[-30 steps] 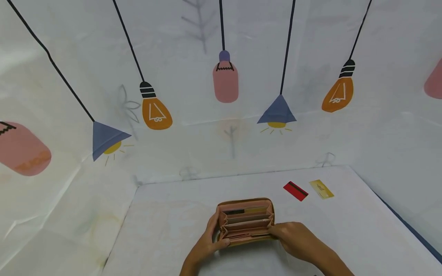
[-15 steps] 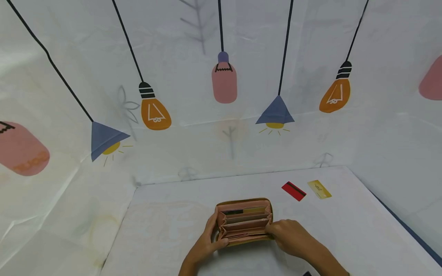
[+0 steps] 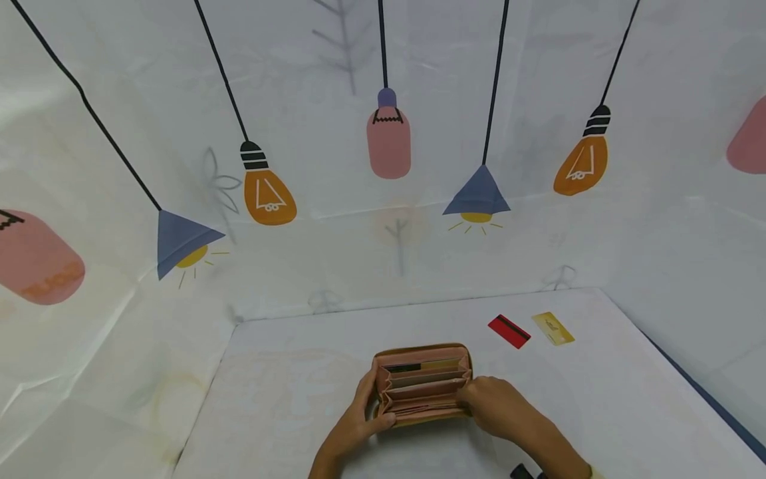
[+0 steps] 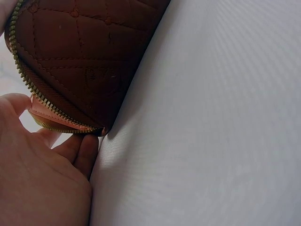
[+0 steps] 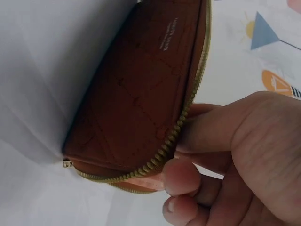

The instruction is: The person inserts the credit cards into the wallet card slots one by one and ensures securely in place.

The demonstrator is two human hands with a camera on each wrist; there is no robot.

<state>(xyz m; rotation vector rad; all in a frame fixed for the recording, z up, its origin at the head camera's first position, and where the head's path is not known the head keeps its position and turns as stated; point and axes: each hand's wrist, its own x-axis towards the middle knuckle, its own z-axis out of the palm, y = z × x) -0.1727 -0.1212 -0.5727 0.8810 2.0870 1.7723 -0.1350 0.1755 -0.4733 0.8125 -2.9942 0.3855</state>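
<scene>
A brown quilted wallet (image 3: 426,392) with a gold zip (image 4: 35,92) stands unzipped, its pink pleated compartments facing up. My left hand (image 3: 353,426) grips its left end, thumb over the front edge; in the left wrist view, fingertips reach beneath the zip's corner. At the other end is my right hand (image 3: 499,407), with fingers hooked over the zipped edge into the front compartment. The right wrist view shows the curled fingers (image 5: 181,176) at that edge; the tips inside are hidden. A dark and yellowish strip (image 3: 439,365), perhaps cards, shows in the rear slot.
A red card (image 3: 509,331) with a black stripe and a gold card (image 3: 553,328) lie on the white table (image 3: 287,386), behind and right of the wallet. Part of a black object (image 3: 521,472) shows at the bottom edge, by the right forearm. Lamp-printed sheeting (image 3: 335,253) surrounds the table.
My right hand has moved slightly left and further over the wallet's front compartment. More of the black object shows at the bottom. The left hand keeps its hold.
</scene>
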